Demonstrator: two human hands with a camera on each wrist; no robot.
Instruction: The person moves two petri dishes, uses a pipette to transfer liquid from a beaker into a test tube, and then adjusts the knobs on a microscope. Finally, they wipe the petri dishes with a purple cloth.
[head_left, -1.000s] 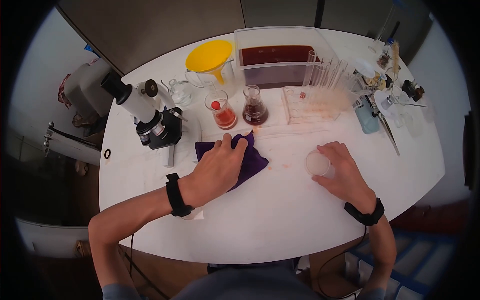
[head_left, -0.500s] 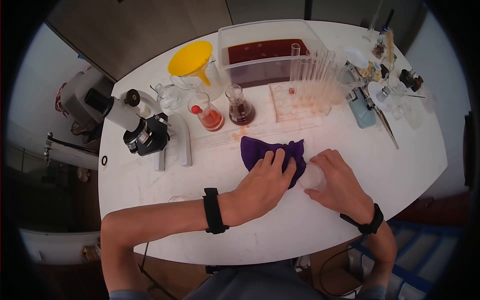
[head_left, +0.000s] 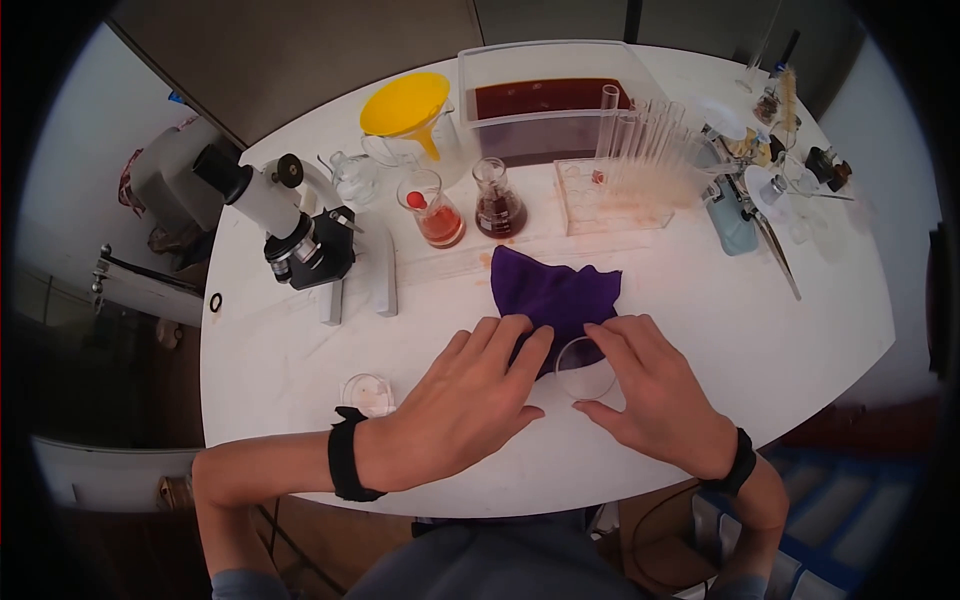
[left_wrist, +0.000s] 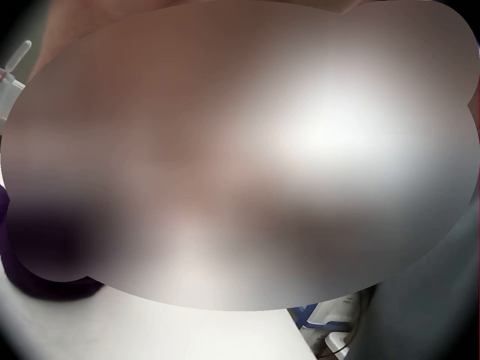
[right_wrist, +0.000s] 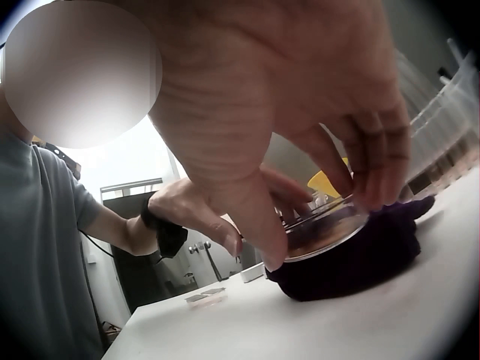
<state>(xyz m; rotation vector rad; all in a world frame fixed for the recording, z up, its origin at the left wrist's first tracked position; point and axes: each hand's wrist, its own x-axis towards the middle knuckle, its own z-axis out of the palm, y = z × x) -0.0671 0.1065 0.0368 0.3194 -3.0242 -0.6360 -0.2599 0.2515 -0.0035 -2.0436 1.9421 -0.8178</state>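
My right hand (head_left: 670, 395) pinches a clear round petri dish (head_left: 585, 370) between thumb and fingertips. The right wrist view shows the dish (right_wrist: 326, 232) slightly tilted, right over a bunched purple cloth (right_wrist: 352, 262). That cloth (head_left: 555, 290) lies spread on the table ahead of both hands. My left hand (head_left: 465, 400) is beside the dish, its fingertips at the cloth's near edge and its thumb held apart. Near the left wrist, another petri dish (head_left: 368, 394) rests on the table. A blur covers most of the left wrist view.
A microscope (head_left: 310, 240) stands at the left. Behind the cloth are two flasks with red (head_left: 440, 225) and dark liquid (head_left: 500, 212), a yellow funnel (head_left: 405, 105), a plastic tub (head_left: 545, 140) and a test-tube rack (head_left: 615, 205). Metal tools (head_left: 770, 245) lie at the right.
The cloth has moved right with my left hand, which has since drawn back toward its near edge. The right hand has brought the petri dish left and nearer to the body, over the cloth.
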